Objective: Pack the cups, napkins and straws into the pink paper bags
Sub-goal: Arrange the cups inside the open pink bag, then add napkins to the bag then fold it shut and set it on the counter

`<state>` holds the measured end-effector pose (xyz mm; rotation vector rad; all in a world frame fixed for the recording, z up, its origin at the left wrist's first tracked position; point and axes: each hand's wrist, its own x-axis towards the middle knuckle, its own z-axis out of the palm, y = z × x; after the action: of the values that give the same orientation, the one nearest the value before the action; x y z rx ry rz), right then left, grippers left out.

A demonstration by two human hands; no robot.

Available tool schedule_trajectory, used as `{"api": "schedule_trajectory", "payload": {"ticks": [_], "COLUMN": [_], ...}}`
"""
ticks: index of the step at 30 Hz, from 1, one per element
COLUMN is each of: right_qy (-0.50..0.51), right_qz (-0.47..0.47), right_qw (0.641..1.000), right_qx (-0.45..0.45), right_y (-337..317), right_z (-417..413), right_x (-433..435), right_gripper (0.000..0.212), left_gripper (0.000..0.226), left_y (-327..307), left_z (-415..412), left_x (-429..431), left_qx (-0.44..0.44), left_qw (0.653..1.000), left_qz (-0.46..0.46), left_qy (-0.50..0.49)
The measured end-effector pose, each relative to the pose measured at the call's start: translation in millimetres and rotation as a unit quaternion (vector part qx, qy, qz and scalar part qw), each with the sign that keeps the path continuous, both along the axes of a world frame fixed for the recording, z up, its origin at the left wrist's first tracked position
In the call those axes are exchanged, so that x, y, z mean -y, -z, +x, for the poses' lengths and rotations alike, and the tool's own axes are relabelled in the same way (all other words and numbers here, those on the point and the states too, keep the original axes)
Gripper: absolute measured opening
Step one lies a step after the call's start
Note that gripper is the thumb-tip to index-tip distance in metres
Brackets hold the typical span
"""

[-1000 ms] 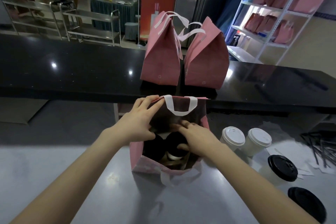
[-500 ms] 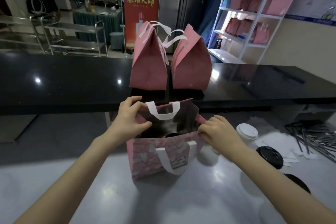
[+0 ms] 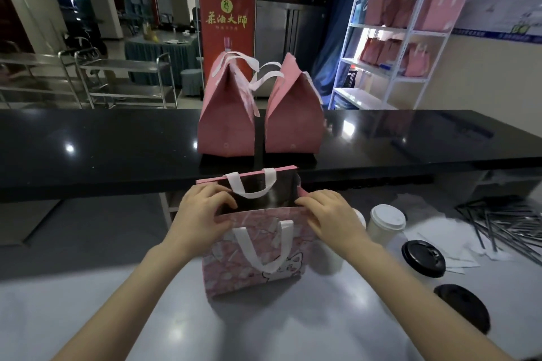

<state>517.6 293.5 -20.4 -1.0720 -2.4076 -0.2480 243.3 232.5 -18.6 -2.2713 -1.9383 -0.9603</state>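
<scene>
A pink patterned paper bag [image 3: 252, 261] with white handles stands upright on the grey table in front of me. My left hand [image 3: 202, 211] grips the left end of its rim. My right hand [image 3: 331, 214] pinches the right end of the rim. The bag's mouth is open and dark; whatever is inside is hidden. Right of the bag stand a white-lidded cup [image 3: 385, 223], a black-lidded cup [image 3: 423, 258] and another black lid [image 3: 462, 306]. Black straws [image 3: 507, 223] and white napkins [image 3: 440, 239] lie at the far right.
Two closed pink bags [image 3: 225, 123] [image 3: 293, 123] stand on the black counter [image 3: 102, 152] behind the table. A white shelf rack [image 3: 410, 35] at the back right holds several more pink bags. Metal trolleys [image 3: 123, 79] and a red banner [image 3: 225, 23] stand beyond the counter.
My right hand came out of the bag and took the right end of the rim. The view lifted, so the bag's patterned front now shows and the cups inside are out of sight.
</scene>
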Motion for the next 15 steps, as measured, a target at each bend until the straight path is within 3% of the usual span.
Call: {"api": "schedule_trajectory", "payload": {"ticks": [3,7,15], "right_qy": [-0.020,0.003,0.171], "right_qz": [-0.005,-0.015,-0.181], "right_qw": [0.999,1.000,0.967], "right_qx": [-0.028,-0.023,0.059], "right_y": [-4.3,-11.6,-19.7], "right_z": [26.3,87.6,272.6], "right_x": [7.5,18.4,45.3], "right_gripper": [0.034,0.017,0.024], "left_gripper": [0.031,0.026,0.014], "left_y": [-5.8,-19.0,-19.6], "left_z": [19.8,69.4,263.3], "left_x": [6.6,13.6,-7.4], "left_qx": [-0.010,-0.012,-0.044], "left_qw": [1.000,1.000,0.998], "left_qz": [-0.010,0.013,0.014], "left_qy": [-0.021,-0.020,0.043]}}
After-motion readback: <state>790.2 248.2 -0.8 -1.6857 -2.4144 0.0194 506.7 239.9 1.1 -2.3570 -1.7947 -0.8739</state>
